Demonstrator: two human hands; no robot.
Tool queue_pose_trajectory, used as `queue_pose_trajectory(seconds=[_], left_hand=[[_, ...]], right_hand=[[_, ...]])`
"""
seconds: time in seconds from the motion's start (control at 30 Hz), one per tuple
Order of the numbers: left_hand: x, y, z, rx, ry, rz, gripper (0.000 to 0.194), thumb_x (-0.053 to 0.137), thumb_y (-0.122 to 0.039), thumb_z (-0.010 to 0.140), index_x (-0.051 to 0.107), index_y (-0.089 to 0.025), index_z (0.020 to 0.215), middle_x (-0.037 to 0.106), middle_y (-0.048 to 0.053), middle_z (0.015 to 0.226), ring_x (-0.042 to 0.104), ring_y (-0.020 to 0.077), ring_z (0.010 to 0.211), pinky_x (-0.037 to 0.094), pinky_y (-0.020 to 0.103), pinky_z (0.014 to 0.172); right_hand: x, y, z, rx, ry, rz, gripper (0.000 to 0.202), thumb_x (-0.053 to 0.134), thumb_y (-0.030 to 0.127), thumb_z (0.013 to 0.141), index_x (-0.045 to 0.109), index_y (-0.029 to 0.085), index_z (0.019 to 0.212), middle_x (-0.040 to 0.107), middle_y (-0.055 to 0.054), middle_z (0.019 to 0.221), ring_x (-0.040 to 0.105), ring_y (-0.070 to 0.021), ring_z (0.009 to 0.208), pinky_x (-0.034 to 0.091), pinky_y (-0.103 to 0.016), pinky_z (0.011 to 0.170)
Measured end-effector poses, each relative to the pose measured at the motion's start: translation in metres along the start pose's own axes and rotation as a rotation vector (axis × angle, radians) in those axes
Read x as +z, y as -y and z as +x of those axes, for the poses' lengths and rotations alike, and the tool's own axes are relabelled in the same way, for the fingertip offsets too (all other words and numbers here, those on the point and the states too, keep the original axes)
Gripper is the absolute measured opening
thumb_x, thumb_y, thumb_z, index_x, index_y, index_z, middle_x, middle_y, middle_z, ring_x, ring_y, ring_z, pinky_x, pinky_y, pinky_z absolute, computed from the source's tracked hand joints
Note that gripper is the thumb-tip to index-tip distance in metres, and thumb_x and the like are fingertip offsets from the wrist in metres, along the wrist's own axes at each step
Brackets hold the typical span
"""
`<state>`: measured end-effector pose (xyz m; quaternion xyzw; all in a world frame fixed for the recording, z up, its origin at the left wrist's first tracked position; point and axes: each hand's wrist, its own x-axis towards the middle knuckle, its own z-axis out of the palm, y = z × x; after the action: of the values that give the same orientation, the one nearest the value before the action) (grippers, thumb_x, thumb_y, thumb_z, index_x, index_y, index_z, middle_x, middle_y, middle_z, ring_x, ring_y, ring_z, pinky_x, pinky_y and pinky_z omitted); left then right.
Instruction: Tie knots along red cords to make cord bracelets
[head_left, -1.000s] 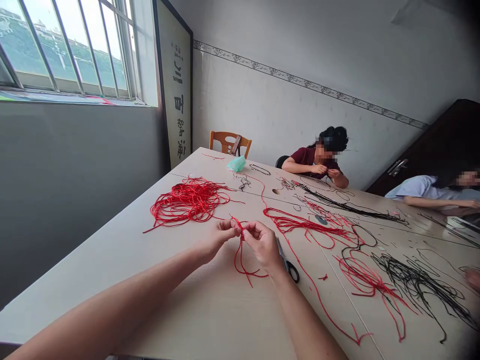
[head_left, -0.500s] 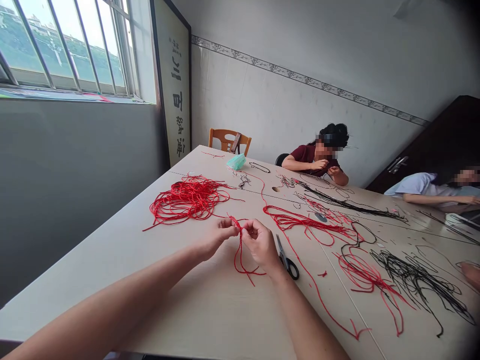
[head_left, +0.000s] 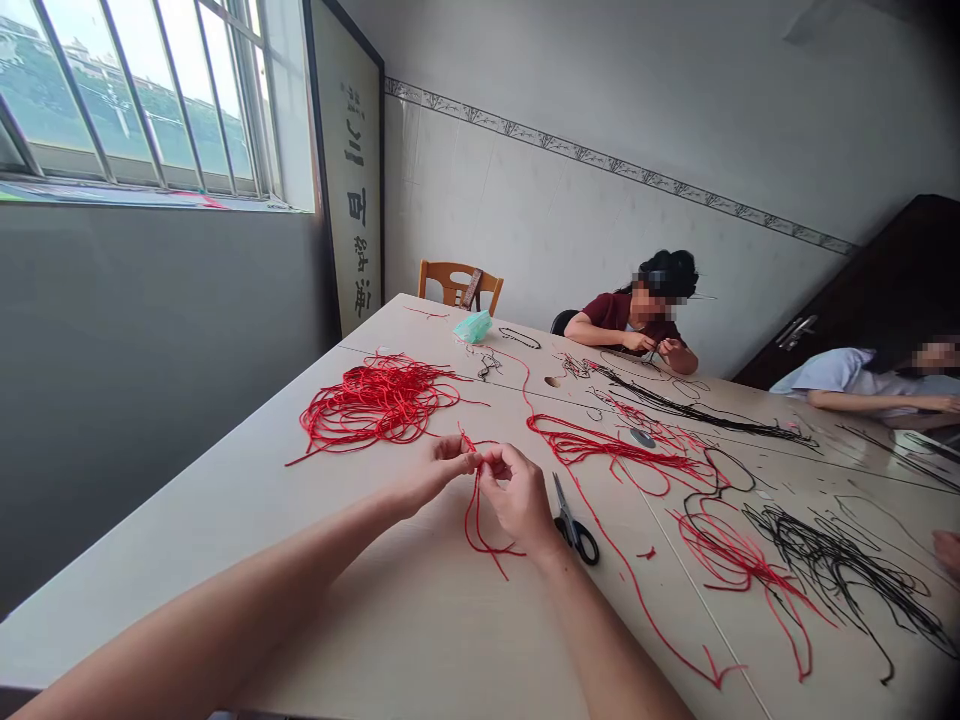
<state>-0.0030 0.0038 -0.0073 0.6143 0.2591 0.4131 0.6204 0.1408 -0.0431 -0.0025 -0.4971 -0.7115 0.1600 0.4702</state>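
Note:
Between my two hands is a thin red cord (head_left: 475,498), its loose ends hanging down onto the table. My left hand (head_left: 444,468) is closed, thumb and finger pinching the cord. Close against it, my right hand (head_left: 517,492) pinches the same cord at nearly the same spot. A short stretch of cord sticks up above the fingers; the exact spot between the fingertips is hidden. Black-handled scissors (head_left: 576,530) lie just right of my right hand. Beyond my left hand spreads a big tangled pile of red cord (head_left: 382,398).
On the table (head_left: 360,640) lie a red cord bundle (head_left: 622,445), a black cord tangle (head_left: 840,560), a red tangle (head_left: 731,550), long black cords (head_left: 697,408) and a green bag-like item (head_left: 473,326). One person (head_left: 637,325) sits across, another (head_left: 847,380) at right.
My hands stay in nearly the same place, fingertips drawn closer together on the cord. The hanging cord ends have shifted slightly left.

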Motion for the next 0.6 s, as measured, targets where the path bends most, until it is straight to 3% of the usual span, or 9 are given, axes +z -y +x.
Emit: queue_pose_trajectory(seconds=[0.27,0.6], left_hand=[[-0.0026,-0.0014,-0.0003,-0.069,0.026,0.047,0.021,0.058,-0.034,0.073,0.057,-0.014,0.068,0.052,-0.002,0.064,0.042,0.0091,0.06,0.03,0.023,0.059],[0.0006,-0.003,0.0002,-0.026,0.052,-0.025,0.024,0.063,-0.036,0.073,0.063,-0.012,0.073,0.058,0.001,0.07,0.049,0.0119,0.069,0.037,0.026,0.07]], right_hand=[[-0.0006,0.0017,0.0,0.014,0.005,0.052,0.009,0.044,0.019,0.082,0.053,0.019,0.079,0.061,-0.002,0.076,0.058,-0.0136,0.068,0.047,-0.025,0.066],[-0.0004,-0.0005,0.0018,0.129,-0.03,0.17,0.01,0.047,0.026,0.081,0.052,0.018,0.077,0.059,-0.001,0.069,0.054,-0.0125,0.061,0.045,-0.024,0.059]])
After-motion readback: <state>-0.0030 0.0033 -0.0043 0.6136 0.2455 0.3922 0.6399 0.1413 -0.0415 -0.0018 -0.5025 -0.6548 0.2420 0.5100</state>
